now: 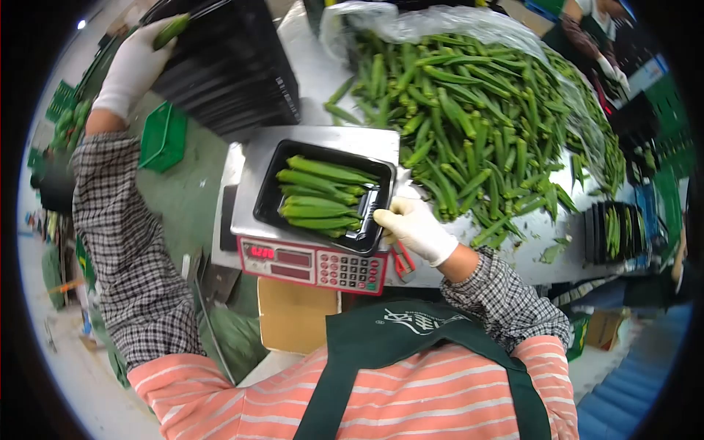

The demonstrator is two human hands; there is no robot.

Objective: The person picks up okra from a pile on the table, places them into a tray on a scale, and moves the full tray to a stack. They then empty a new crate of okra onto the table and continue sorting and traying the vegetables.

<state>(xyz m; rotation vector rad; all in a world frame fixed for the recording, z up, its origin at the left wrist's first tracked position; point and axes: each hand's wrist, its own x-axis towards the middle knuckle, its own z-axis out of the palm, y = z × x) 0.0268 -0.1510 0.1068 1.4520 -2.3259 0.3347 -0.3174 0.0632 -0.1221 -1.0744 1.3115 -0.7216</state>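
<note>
My left hand, in a white glove, is raised at the upper left beside a tall stack of black trays. An okra pod shows at its fingertips, against the stack. My gloved right hand pinches the right rim of a black tray, thumb on top. Several okra pods lie side by side in that tray, with some bare tray floor at their right. Under the tray is a digital scale with lit red digits.
A large okra heap, partly edged by clear plastic sheeting, covers the metal table right of the scale. Filled trays stand at the right. A green crate sits on the floor. Another person is at the upper right.
</note>
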